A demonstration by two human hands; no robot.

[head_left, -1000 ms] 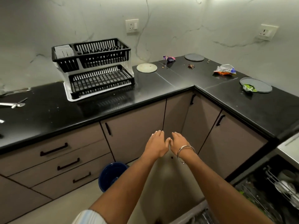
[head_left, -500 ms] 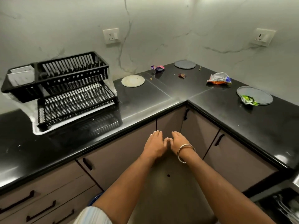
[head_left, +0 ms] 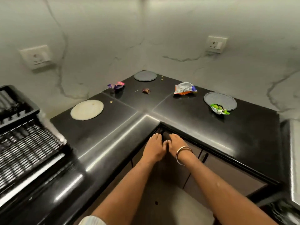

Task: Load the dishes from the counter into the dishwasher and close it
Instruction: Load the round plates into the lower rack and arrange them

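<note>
Both hands empty, plates out of reach across the desk corner

Left hand and right hand, flat and open, touch below the desk edge; cream plate beyond-left, grey plate beyond-right, roughly equidistant.

A glossy black L-shaped desk wraps the wall corner. On it lie a cream plate at left, a small grey plate in the far corner and a larger grey plate at right (a green wrapper overlaps its near rim). A purple wrapper, a brown scrap, an orange-and-silver packet and crumbs lie between them. A black rack stands at left.
</note>
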